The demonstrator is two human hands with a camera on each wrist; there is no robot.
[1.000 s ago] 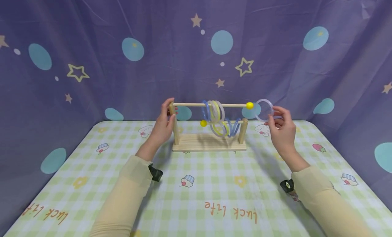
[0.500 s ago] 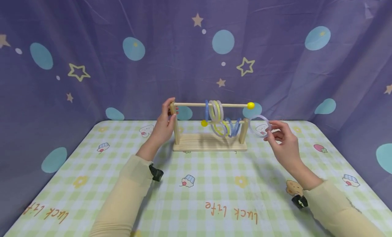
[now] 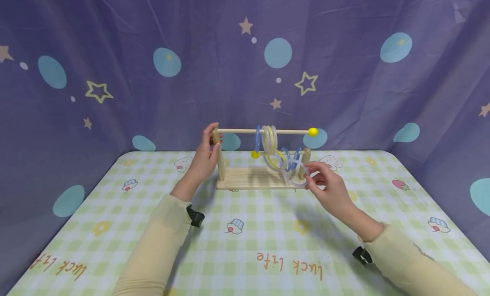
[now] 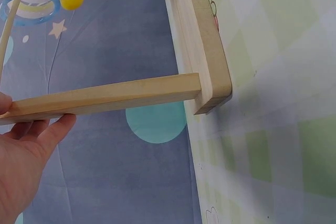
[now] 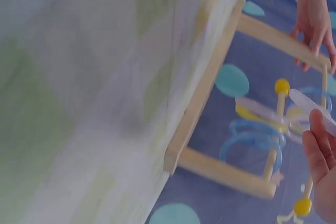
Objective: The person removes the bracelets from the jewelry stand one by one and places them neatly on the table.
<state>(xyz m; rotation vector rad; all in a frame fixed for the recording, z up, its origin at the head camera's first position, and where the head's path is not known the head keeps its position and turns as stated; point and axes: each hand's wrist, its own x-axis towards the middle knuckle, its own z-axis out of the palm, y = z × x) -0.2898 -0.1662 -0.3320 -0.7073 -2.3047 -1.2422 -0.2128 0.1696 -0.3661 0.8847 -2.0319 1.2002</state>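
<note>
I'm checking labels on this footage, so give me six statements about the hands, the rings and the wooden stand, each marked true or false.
1. The right hand has a pale ring in its grip. True.
2. The wooden stand rests on the tablecloth. True.
3. The left hand lies flat on the tablecloth. False: it holds an upright post of the stand.
4. The upper rod carries a blue ring. True.
5. The knob at the end of the upper rod is red. False: it is yellow.
6. The pale ring is threaded on the upper rod. False: it is off that rod, lower in the head view.
</note>
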